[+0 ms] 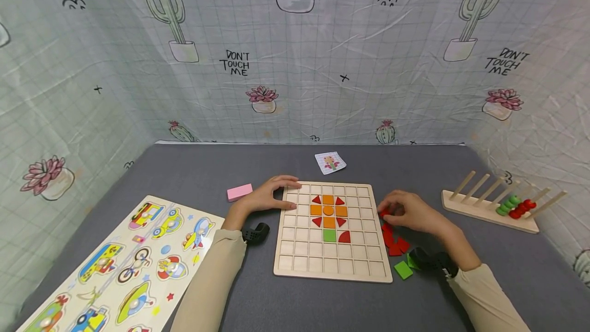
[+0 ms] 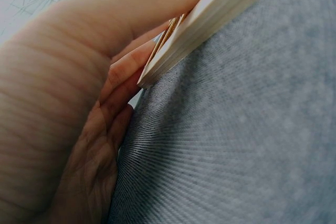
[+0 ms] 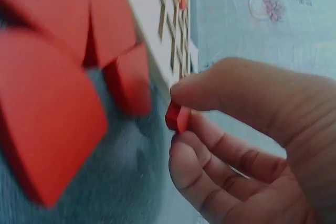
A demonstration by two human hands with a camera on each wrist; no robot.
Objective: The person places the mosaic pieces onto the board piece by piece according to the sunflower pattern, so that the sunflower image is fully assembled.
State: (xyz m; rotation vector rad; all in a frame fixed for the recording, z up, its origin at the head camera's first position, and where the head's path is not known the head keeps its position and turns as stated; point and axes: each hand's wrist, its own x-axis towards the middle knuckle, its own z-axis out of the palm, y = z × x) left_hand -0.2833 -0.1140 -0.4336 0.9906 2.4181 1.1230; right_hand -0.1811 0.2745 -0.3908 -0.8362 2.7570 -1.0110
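Observation:
A wooden grid board [image 1: 295, 265] lies on the grey table. On it are orange squares [image 1: 328, 199] around an orange circle [image 1: 328, 210], several red triangles [image 1: 339, 201], a green square [image 1: 329, 235] and a red quarter circle [image 1: 344, 237]. My left hand [image 1: 267, 195] rests at the board's upper left corner, fingers extended and thumb over the edge. Just off the right edge, my right hand [image 1: 407, 211] pinches a small red block [image 3: 177, 116] between thumb and fingers; its full shape is partly hidden. Loose red pieces [image 1: 394, 245] lie below that hand.
Green squares [image 1: 403, 270] lie by the right wrist. A patterned card [image 1: 330, 163] sits behind the board and a pink block [image 1: 239, 192] to its left. Far left is a vehicle puzzle board [image 1: 152, 275]; at right stands a peg rack [image 1: 488, 214] with green and red beads.

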